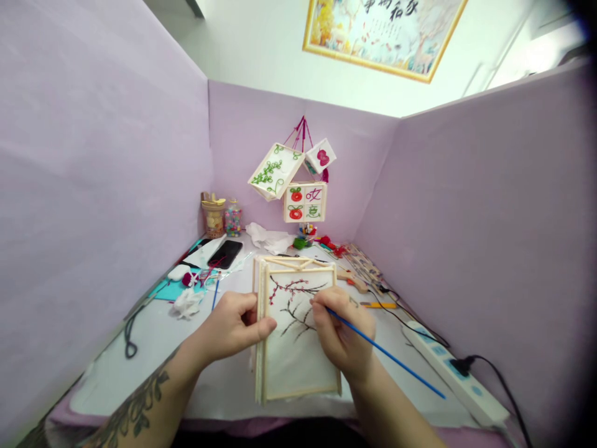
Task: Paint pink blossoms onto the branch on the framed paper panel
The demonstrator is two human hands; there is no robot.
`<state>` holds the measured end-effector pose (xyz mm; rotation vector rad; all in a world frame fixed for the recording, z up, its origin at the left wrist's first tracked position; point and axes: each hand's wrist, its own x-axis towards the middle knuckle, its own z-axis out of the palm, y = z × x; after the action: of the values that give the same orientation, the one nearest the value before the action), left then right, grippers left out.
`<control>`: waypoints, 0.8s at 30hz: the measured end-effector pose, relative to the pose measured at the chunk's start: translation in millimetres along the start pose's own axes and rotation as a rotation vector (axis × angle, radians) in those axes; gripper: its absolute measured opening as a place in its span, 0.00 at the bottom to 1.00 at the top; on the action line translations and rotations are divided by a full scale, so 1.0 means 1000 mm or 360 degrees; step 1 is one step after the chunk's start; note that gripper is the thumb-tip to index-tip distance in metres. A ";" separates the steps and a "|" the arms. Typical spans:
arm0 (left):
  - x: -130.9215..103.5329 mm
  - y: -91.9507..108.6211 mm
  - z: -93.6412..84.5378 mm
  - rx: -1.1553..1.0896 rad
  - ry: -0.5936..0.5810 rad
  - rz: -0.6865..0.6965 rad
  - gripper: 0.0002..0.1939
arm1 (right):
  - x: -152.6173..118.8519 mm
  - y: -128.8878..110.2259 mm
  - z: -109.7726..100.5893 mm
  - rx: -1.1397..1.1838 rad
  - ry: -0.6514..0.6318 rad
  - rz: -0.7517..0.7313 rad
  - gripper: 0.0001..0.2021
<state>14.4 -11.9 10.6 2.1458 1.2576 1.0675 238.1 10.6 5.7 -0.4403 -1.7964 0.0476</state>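
Observation:
A wooden-framed box with white panels [298,367] stands upright near the table's front edge. Dark branches and small pink blossoms are painted on its front panel. My left hand [237,323] grips the box's left edge, thumb on the front frame. My right hand [345,330] is closed around a thin blue brush [396,358]; its handle slants down to the right. The brush tip is hidden by the fingers, close to the painted branches on the panel's right half.
Decorated frames [305,202] hang at the back partition. A phone [225,254], crumpled tissue [187,303] and a blue stick [215,294] lie left. A power strip [448,367] with cables runs along the right; a glue gun [357,283] sits behind the right hand.

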 end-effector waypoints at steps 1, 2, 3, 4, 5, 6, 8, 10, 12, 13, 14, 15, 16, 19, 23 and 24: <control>0.000 0.000 0.000 0.0008 0.0004 0.0002 0.19 | 0.000 0.000 0.000 -0.0002 0.0000 0.0000 0.11; 0.000 0.000 0.000 0.0012 0.0006 0.0002 0.19 | 0.000 0.000 0.000 -0.0007 0.0000 -0.0004 0.11; 0.000 0.000 0.000 0.0014 0.0009 -0.0001 0.19 | 0.000 0.000 0.001 -0.0014 0.0003 -0.0007 0.11; 0.000 0.000 0.000 0.0015 0.0010 -0.0006 0.19 | 0.001 0.000 0.001 -0.0020 0.0005 -0.0010 0.11; 0.000 0.000 0.000 0.0015 0.0011 -0.0012 0.19 | 0.001 0.000 0.001 -0.0027 0.0004 -0.0013 0.11; -0.001 0.000 0.000 0.0014 0.0011 -0.0019 0.19 | 0.001 0.000 0.001 -0.0031 0.0000 -0.0014 0.11; 0.000 0.000 0.000 0.0011 0.0012 -0.0025 0.20 | 0.002 0.000 0.001 -0.0035 -0.0004 -0.0016 0.10; 0.000 0.001 0.000 0.0010 0.0010 -0.0018 0.20 | 0.002 0.000 0.000 -0.0023 0.0008 -0.0015 0.10; 0.000 0.001 0.000 0.0007 0.0004 -0.0012 0.20 | 0.002 0.000 0.000 0.0002 0.0038 -0.0002 0.11; 0.000 0.001 0.000 0.0007 0.0003 -0.0009 0.20 | 0.001 0.000 -0.001 0.0013 0.0053 0.0006 0.11; 0.000 0.001 0.000 0.0005 0.0002 -0.0007 0.20 | 0.001 0.000 -0.001 0.0020 0.0063 0.0012 0.11; 0.000 0.000 0.000 0.0003 0.0004 -0.0005 0.19 | 0.000 0.001 -0.001 0.0020 0.0065 0.0019 0.11; 0.000 0.000 0.001 0.0001 0.0003 -0.0004 0.19 | 0.000 0.001 -0.001 0.0017 0.0061 0.0023 0.11; 0.000 -0.001 0.001 0.0005 -0.0001 -0.0007 0.19 | -0.001 0.002 0.000 0.0018 0.0033 0.0031 0.12; 0.000 -0.001 0.000 0.0008 -0.0004 -0.0009 0.20 | 0.000 0.001 0.000 0.0007 0.0032 0.0028 0.11; 0.000 -0.001 0.000 0.0005 -0.0007 -0.0011 0.20 | 0.000 0.001 0.000 0.0002 0.0034 0.0025 0.11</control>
<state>14.0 -11.2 9.6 2.1437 1.2649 1.0584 238.5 11.7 5.5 -0.4524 -1.7717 0.0546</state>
